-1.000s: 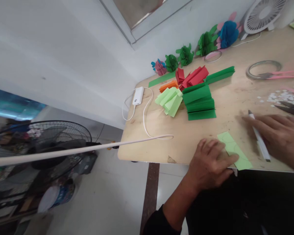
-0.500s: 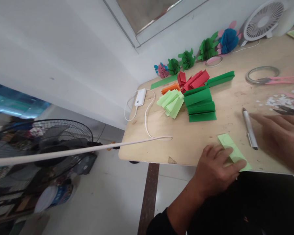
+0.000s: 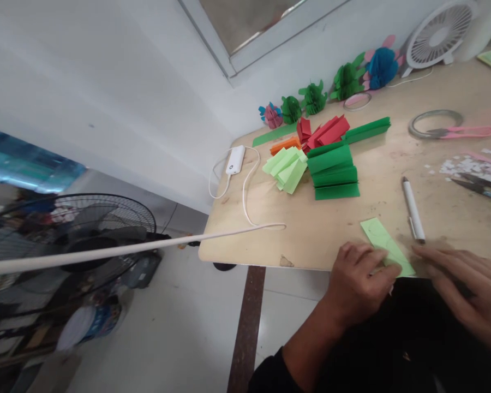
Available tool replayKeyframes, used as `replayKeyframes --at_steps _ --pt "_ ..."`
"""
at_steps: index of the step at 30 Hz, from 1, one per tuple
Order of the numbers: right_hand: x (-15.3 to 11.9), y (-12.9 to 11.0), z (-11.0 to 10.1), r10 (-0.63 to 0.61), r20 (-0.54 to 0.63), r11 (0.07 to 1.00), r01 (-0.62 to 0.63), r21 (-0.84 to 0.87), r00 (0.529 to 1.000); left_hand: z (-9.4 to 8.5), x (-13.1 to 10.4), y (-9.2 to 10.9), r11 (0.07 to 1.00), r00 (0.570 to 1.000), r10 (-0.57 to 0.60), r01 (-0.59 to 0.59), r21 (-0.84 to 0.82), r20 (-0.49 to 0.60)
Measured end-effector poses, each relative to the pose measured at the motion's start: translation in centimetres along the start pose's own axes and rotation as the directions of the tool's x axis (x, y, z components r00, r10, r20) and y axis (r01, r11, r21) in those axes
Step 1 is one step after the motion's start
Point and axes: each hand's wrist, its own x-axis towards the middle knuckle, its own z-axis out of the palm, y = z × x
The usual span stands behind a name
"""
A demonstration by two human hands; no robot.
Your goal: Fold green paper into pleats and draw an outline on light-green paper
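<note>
A light green paper strip (image 3: pixel 382 239) with faint curved pencil lines lies at the table's front edge. My left hand (image 3: pixel 362 278) rests on its left side, fingers curled and thumb against the paper; a small pale bit shows below the fingers. To the right of the strip, my right hand (image 3: pixel 466 284) is open, its fingers stretched toward the paper and holding nothing. Just above those fingertips lies a white pen (image 3: pixel 413 210). Folded dark green paper (image 3: pixel 334 173) and pleated light green paper (image 3: pixel 286 168) sit farther back.
Scissors (image 3: pixel 480 187) lie by white scraps (image 3: pixel 470 166) at the right. Behind are red folded paper (image 3: pixel 327 132), a tape ring (image 3: pixel 436 124), paper figures (image 3: pixel 313 98) and a small fan (image 3: pixel 439 38). A white cable (image 3: pixel 167 246) crosses the table's left edge (image 3: pixel 202 248).
My right hand has moved down and left, closer to the light green strip. My left hand remains at the strip, its fingers slightly shifted off the paper's middle.
</note>
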Motion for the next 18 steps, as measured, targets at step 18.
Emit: replayKeyframes --at_steps 18 --pt "4.3 4.4 -0.1 -0.077 -0.054 0.984 0.067 -0.166 0.996 -0.1 0.9 -0.5 0.987 0.987 -0.156 0.154 0.039 0.035"
